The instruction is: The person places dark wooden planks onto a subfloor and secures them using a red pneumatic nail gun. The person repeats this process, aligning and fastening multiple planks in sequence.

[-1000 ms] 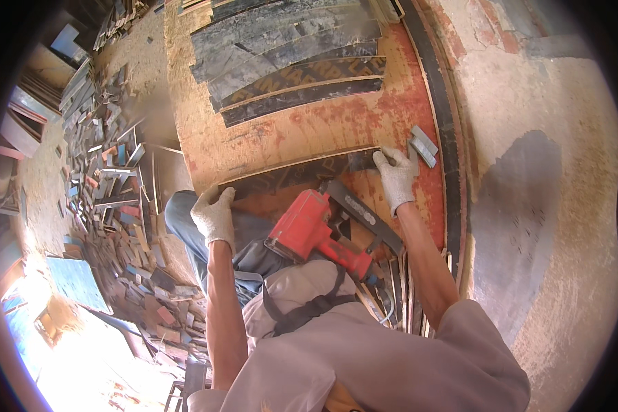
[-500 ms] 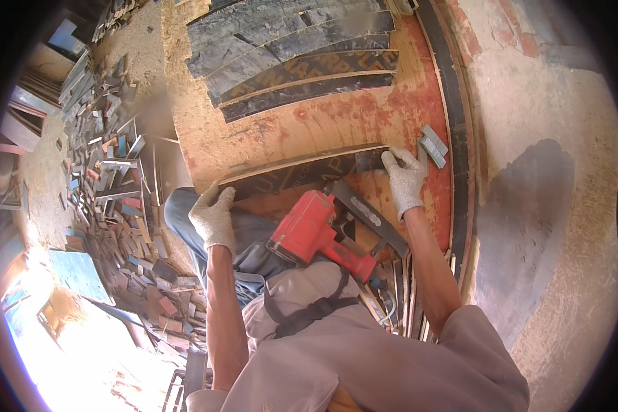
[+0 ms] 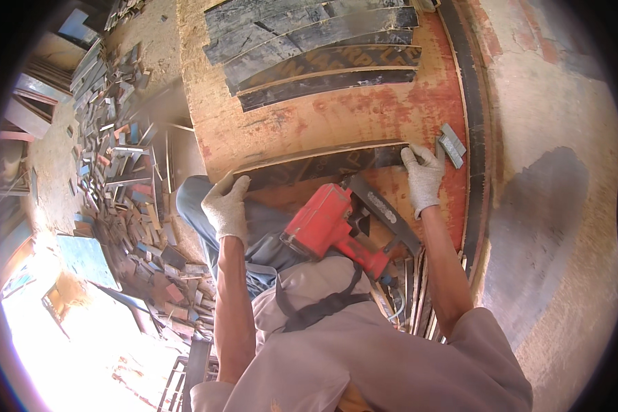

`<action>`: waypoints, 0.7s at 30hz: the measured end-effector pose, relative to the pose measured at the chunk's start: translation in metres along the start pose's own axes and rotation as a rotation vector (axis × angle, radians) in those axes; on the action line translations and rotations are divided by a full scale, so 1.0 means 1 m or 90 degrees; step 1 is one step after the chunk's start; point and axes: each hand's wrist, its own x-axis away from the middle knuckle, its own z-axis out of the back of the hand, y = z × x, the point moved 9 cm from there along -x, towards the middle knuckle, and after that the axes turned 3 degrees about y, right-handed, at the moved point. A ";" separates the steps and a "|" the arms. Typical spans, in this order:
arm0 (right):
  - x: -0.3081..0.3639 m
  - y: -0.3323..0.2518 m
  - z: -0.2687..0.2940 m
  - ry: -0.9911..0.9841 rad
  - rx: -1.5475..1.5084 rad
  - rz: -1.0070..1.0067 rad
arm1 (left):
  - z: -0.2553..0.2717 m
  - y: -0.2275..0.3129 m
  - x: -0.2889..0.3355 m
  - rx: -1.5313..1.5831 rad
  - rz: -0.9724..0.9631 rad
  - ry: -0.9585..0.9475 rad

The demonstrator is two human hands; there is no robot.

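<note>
1 dark board strip (image 3: 323,165), at 12 o'clock of 1 red nail gun (image 3: 321,221), ends pinched by gloved left hand (image 3: 226,207) at 9 o'clock and gloved right hand (image 3: 424,180) at 3 o'clock.

Woodworking workshop, red nail gun (image 3: 317,221), stacked board strips (image 3: 309,51), heaped wood offcuts (image 3: 134,206)
</note>
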 end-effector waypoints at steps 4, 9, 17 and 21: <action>0.001 -0.002 0.001 0.007 0.020 0.012 | 0.000 -0.003 -0.001 0.012 0.000 0.004; 0.004 -0.014 -0.002 0.000 0.085 0.044 | 0.001 -0.009 -0.006 -0.014 -0.009 0.013; 0.002 -0.018 -0.002 -0.016 0.146 0.034 | -0.001 -0.009 -0.003 0.004 0.011 0.002; -0.003 -0.010 0.003 -0.008 0.152 0.058 | -0.003 -0.010 -0.004 0.015 0.018 -0.002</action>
